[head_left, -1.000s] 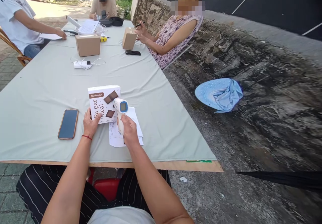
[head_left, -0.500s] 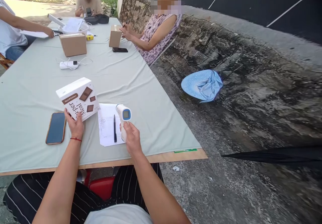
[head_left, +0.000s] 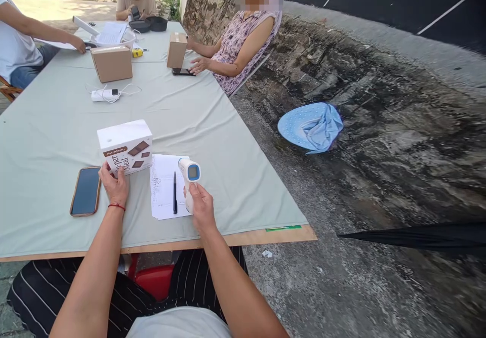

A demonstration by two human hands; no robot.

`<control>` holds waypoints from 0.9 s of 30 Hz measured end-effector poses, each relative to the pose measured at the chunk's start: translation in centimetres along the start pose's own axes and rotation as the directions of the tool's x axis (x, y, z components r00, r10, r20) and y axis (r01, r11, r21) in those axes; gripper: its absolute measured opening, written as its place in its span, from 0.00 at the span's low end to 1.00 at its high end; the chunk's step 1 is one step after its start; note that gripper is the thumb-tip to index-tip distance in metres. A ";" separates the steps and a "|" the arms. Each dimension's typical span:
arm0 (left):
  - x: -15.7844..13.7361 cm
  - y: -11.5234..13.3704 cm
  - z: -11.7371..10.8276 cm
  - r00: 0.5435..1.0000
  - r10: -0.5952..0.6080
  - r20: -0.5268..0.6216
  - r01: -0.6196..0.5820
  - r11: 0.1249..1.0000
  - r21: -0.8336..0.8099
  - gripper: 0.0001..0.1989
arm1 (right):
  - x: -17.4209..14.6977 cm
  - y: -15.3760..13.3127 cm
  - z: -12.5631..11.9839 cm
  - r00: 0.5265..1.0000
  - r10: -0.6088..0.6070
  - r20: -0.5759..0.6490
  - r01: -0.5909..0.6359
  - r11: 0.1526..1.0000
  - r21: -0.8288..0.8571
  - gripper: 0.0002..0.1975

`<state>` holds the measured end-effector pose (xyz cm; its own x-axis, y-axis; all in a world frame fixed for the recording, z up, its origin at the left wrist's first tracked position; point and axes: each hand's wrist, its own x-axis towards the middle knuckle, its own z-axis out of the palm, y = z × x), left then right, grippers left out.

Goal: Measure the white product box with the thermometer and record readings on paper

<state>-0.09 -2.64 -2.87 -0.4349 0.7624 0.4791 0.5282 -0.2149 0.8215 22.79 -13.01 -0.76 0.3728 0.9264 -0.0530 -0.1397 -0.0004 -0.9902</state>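
My left hand (head_left: 114, 185) grips the lower edge of a white NutriMotion box (head_left: 127, 138) with brown chocolate-like squares printed on its front. The box stands nearly upright, at or close to the tabletop. In my right hand (head_left: 202, 204) is a white infrared thermometer (head_left: 189, 173) with a blue-rimmed screen facing me. My fingers wrap around its handle. Between the two hands lie sheets of paper (head_left: 163, 196) with a black pen (head_left: 175, 194) on them. A phone (head_left: 85, 191) in an orange-brown case rests left of my left hand.
A pale green cloth covers the table (head_left: 243, 186). Farther back are two cardboard boxes (head_left: 112, 66), a white device with a cable (head_left: 106, 94), a yellow item (head_left: 137, 52) and a white basket (head_left: 127, 39). Three people sit around the table. A blue hat (head_left: 311, 125) lies off to the right.
The white box has gone from tilted to more upright and moved slightly right and lower. The thermometer stays in my right hand. The person at right has moved a hand onto a phone.
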 end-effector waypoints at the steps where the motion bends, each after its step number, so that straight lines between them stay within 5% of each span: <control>1: 0.0 0.0 0.0 1.000 -0.001 -0.010 0.001 1.000 0.003 0.27 | 0.0 0.0 0.0 1.000 0.004 0.001 -0.004 1.000 0.002 0.25; 5: -0.2 0.3 -0.1 0.997 -0.033 -0.064 0.032 0.999 -0.009 0.23 | 0.3 0.1 -0.4 1.000 -0.014 -0.017 0.013 0.998 -0.067 0.25; 9: -0.4 0.5 0.0 0.993 -0.047 -0.107 0.043 0.998 -0.044 0.18 | 2.1 0.7 -2.3 0.991 -0.081 -0.108 0.036 0.932 -0.361 0.30; 13: -0.8 0.9 0.0 0.990 -0.091 -0.106 0.079 0.991 -0.110 0.11 | 4.3 2.1 -4.6 0.977 -0.166 -0.133 -0.005 0.609 -0.794 0.31; 17: -1.1 1.2 -0.1 0.987 -0.133 -0.093 0.122 0.986 -0.112 0.08 | 5.1 3.5 -5.8 0.966 -0.237 -0.108 -0.010 0.382 -0.924 0.28; 22: -1.4 1.6 -0.3 0.986 -0.164 -0.023 0.162 0.984 -0.077 0.09 | 4.1 3.5 -4.6 0.854 -0.517 -0.052 0.228 0.463 -0.857 0.23; 24: -1.5 1.8 -0.3 0.986 -0.166 -0.024 0.164 0.985 -0.060 0.09 | 3.7 3.4 -3.2 0.869 -0.492 0.049 0.349 0.538 -0.767 0.20; 27: -1.7 2.1 -0.4 0.987 -0.163 -0.011 0.162 0.986 -0.036 0.10 | 3.3 3.4 -1.1 0.929 -0.335 0.159 0.338 0.591 -0.732 0.20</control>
<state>1.45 -4.56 -1.86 -0.5227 0.7808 0.3423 0.4241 -0.1102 0.8989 24.55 -10.36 -4.47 0.2474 0.9204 0.3027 0.7154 0.0372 -0.6978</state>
